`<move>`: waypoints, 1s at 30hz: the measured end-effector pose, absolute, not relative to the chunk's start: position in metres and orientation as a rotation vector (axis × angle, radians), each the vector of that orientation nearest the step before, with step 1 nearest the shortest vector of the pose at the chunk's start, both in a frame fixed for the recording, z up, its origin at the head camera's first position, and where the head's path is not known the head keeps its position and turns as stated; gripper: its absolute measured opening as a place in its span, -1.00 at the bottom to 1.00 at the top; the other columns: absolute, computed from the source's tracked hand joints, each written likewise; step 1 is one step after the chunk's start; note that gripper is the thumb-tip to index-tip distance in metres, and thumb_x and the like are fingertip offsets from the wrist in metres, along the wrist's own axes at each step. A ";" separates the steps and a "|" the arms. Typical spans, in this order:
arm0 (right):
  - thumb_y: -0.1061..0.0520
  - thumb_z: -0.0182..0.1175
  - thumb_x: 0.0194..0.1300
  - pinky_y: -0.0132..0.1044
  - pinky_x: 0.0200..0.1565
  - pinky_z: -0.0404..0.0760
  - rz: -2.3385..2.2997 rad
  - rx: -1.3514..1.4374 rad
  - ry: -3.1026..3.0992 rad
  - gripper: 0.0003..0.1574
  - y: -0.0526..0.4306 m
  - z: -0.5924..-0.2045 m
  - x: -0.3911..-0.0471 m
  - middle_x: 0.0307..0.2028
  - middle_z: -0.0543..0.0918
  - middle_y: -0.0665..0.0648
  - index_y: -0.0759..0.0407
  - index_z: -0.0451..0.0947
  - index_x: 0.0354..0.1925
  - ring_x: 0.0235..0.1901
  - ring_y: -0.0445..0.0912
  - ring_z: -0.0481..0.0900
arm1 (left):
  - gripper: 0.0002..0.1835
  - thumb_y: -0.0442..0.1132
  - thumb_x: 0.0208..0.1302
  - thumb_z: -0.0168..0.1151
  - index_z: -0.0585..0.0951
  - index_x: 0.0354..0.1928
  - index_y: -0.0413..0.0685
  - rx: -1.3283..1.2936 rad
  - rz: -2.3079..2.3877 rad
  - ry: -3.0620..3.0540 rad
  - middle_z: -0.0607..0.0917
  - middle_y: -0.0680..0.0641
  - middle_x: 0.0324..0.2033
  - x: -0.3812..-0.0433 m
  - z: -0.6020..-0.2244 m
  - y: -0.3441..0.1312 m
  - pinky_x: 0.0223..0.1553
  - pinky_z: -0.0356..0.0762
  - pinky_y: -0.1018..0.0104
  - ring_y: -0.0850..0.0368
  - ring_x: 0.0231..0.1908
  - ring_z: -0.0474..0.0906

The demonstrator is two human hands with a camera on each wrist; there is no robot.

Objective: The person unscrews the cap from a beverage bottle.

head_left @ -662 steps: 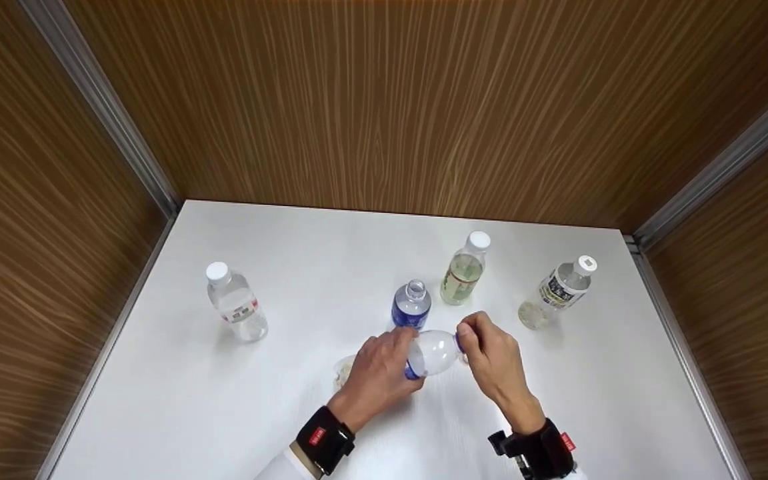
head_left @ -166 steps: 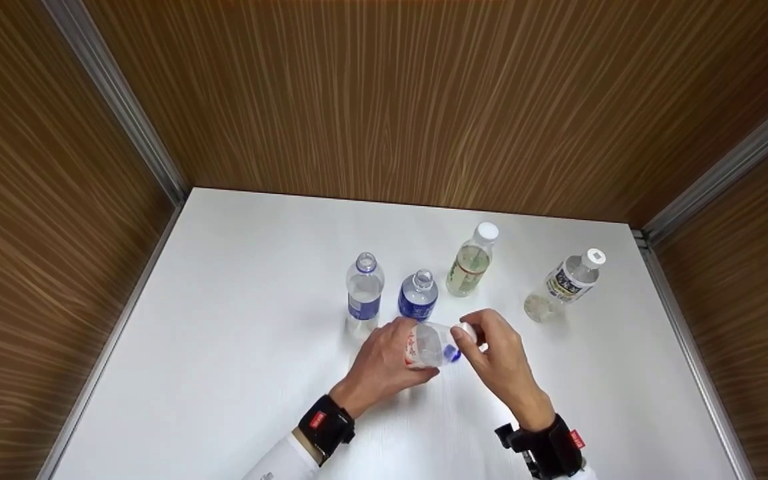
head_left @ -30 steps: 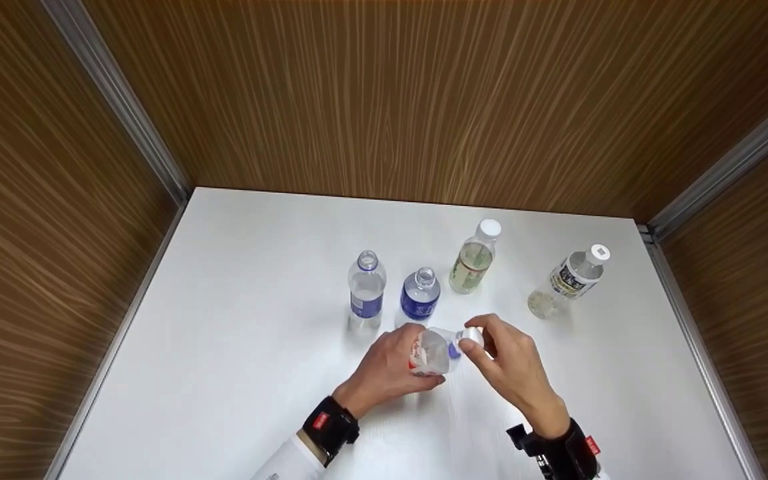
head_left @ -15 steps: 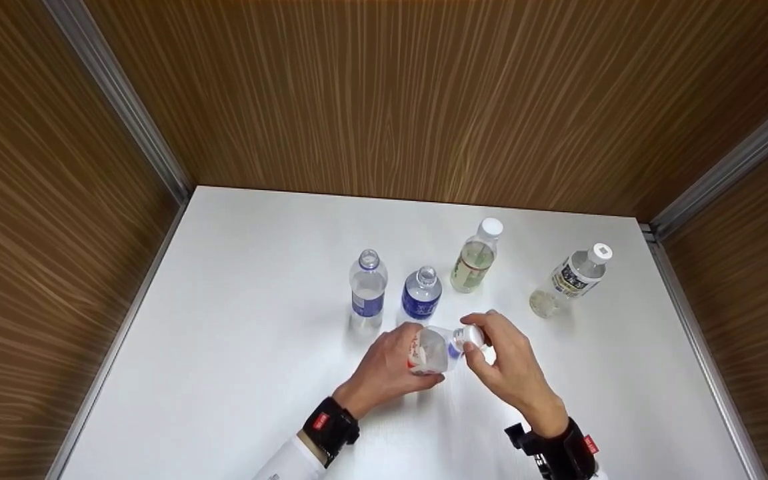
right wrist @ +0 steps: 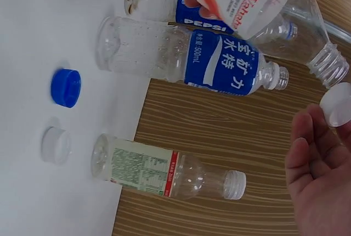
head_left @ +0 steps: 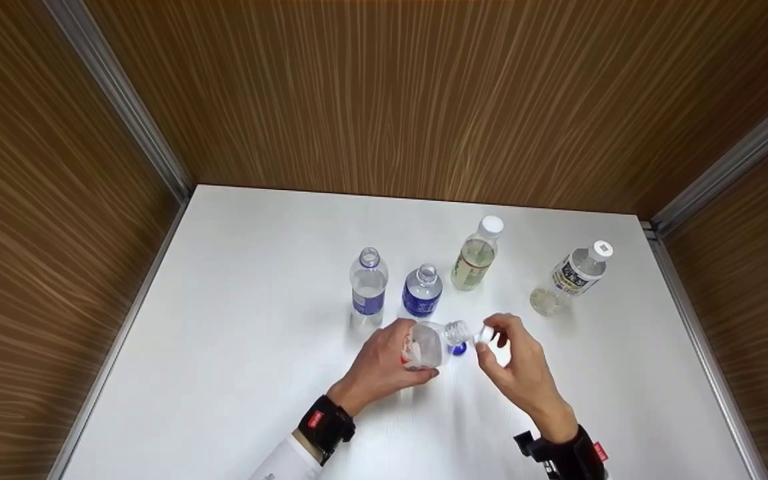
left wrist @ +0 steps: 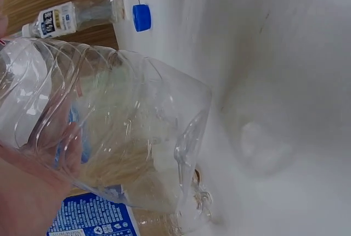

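1. The left hand (head_left: 384, 357) is curled round a clear plastic bottle with a white and red label (head_left: 424, 347), tilting it over the table with its neck toward the other hand, probably so the body stays steady while the neck is free to work at.
2. The right hand (head_left: 517, 367) pinches a small white plastic screw cap (head_left: 485, 334) between thumb and fingers, just off the bare threaded neck; a fingertip hold likely suits turning so small a part.
3. On the white tabletop (head_left: 257, 267) near that neck lie a blue plastic cap (right wrist: 67, 88), hollow side up, and a loose white cap (right wrist: 56, 145), perhaps put down there to be within reach.
4. Beyond the left hand two uncapped clear bottles stand upright side by side: a taller one with a blue band (head_left: 368, 300) and a shorter blue-labelled one (head_left: 422, 293).
5. Farther out stand a white-capped bottle with a pale green label (head_left: 474, 263) and, well to the right, a white-capped bottle with a black, white and yellow label (head_left: 569, 277), seemingly spaced out of the hands' way.
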State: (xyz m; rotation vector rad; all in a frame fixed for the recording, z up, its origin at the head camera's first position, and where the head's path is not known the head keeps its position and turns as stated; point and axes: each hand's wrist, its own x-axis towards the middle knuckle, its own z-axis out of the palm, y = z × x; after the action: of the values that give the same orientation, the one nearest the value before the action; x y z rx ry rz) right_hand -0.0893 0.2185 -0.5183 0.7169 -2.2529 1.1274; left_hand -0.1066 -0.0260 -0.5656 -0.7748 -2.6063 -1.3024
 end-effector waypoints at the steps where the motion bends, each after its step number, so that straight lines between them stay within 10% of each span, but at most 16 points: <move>1: 0.26 0.24 0.05 -0.41 -0.33 0.39 1.138 0.693 -2.258 -0.57 0.220 -0.524 -0.088 -0.26 0.57 0.09 0.34 0.43 -0.06 -0.41 -0.06 0.46 | -0.26 0.22 -0.16 0.51 0.43 0.02 0.03 -0.758 -1.315 -2.600 0.60 0.14 -0.23 -0.107 -0.566 -0.028 -0.28 0.48 0.40 0.29 -0.27 0.51; 14: 0.15 0.42 0.10 0.00 -0.09 0.52 0.836 0.708 -2.668 -0.38 0.220 -0.601 -0.090 -0.09 0.68 0.05 0.17 0.53 0.15 -0.10 0.01 0.58 | -0.17 0.23 -0.12 0.49 0.42 0.13 -0.06 -0.630 -1.483 -2.533 0.59 0.05 -0.08 -0.105 -0.565 -0.042 -0.11 0.52 0.22 0.21 -0.11 0.51; 30: 0.09 0.48 0.03 -0.01 -0.27 0.45 0.467 0.844 -2.662 -0.46 0.201 -0.612 -0.112 -0.37 0.73 0.01 0.14 0.62 0.02 -0.23 0.07 0.55 | -0.23 0.13 -0.11 0.54 0.43 0.11 -0.03 -0.654 -1.538 -2.500 0.60 0.03 -0.09 -0.104 -0.567 -0.046 -0.08 0.51 0.20 0.19 -0.10 0.52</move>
State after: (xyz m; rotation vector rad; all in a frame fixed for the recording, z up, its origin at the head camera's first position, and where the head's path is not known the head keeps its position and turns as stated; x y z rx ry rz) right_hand -0.1121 0.2008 -0.6117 0.8439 -2.6618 0.4673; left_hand -0.1040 -0.0458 -0.5669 -0.6543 -2.5000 -1.5382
